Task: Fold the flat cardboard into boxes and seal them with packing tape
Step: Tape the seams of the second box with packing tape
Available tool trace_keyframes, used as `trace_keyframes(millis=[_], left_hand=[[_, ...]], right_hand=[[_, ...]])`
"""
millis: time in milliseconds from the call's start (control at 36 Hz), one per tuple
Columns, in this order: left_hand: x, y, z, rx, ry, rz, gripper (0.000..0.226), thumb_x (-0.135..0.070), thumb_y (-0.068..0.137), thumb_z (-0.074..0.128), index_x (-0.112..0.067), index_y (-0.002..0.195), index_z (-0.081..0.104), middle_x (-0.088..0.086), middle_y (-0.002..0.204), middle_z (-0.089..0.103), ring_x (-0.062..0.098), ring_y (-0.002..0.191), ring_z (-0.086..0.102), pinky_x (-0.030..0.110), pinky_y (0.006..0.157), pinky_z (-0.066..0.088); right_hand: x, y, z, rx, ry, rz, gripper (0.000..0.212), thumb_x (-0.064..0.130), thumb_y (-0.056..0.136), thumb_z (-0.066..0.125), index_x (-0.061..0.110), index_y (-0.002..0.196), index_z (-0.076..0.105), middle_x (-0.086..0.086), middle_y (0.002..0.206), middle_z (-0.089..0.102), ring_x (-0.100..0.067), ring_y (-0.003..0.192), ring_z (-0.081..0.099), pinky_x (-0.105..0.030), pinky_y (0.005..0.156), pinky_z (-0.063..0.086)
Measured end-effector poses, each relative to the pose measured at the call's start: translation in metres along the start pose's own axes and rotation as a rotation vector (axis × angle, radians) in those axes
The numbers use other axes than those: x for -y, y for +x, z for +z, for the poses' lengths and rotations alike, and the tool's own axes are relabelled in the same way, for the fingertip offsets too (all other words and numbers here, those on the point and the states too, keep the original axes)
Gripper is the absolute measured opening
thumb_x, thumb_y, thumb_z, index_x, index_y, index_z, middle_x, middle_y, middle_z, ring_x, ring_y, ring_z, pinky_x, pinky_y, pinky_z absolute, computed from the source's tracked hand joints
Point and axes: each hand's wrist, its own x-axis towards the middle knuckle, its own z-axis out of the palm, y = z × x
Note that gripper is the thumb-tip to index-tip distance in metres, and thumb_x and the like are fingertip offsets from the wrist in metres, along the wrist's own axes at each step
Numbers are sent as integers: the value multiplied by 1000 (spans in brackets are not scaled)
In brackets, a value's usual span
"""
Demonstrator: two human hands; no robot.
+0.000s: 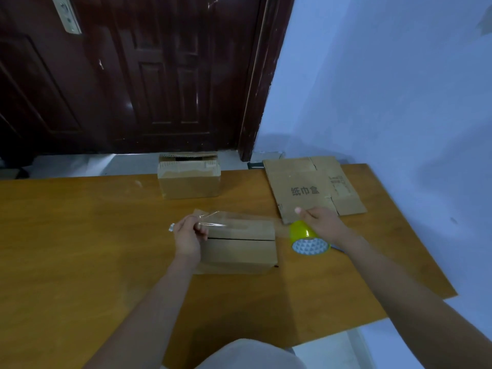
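Tape going across the near box!
Left hand (pixel 187 234) pinches the tape end (pixel 210 222), right hand (pixel 323 222) grips the roll (pixel 307 239), strip over the box (pixel 239 246) seam. Far box (pixel 189 177) looks taped, hard to tell; flat cardboard (pixel 311 187) is unfolded.

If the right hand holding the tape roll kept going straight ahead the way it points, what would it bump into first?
Probably the flat cardboard sheet lying just beyond the right hand on the table; depth is hard to judge, so it might pass above it.

Wooden table (pixel 80 235), dark door (pixel 133 75), blue wall (pixel 386 89)
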Motion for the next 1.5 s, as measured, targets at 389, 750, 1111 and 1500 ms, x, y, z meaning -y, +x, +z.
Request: trace_keyframes(millis=[389, 750, 1111, 1500], left_hand=[[2, -1, 8, -166, -95, 9, 46, 3, 88, 43, -14, 45, 45, -8, 38, 35, 7, 33, 35, 15, 37, 25], [9, -5, 10, -88, 55, 34, 40, 7, 90, 37, -16, 59, 27, -10, 40, 29, 10, 44, 24, 23, 42, 18], [7, -9, 16, -176, -23, 9, 37, 7, 90, 38, -14, 61, 32, -5, 46, 32, 10, 46, 27, 18, 38, 23], [7, -3, 7, -269, -166, 38, 34, -2, 90, 33, -16, 60, 29, -10, 38, 30, 7, 36, 29, 18, 40, 17]], right_hand=[[-16, 1, 10, -260, 686, 136, 41, 29, 92, 59, 0, 63, 56, -14, 56, 49, -31, 53, 53, -34, 64, 45], [-9, 5, 11, -249, -435, -90, 53, 32, 98, 44, 22, 50, 26, 4, 44, 28, -10, 39, 28, -25, 39, 16], [-11, 19, 14, -165, -467, 121, 45, 19, 96, 46, 16, 53, 32, 0, 49, 29, -18, 47, 34, -25, 46, 19], [-11, 16, 34, -95, -264, -90, 56, 21, 95, 52, 20, 49, 21, 2, 45, 19, -16, 42, 24, -28, 48, 19]])
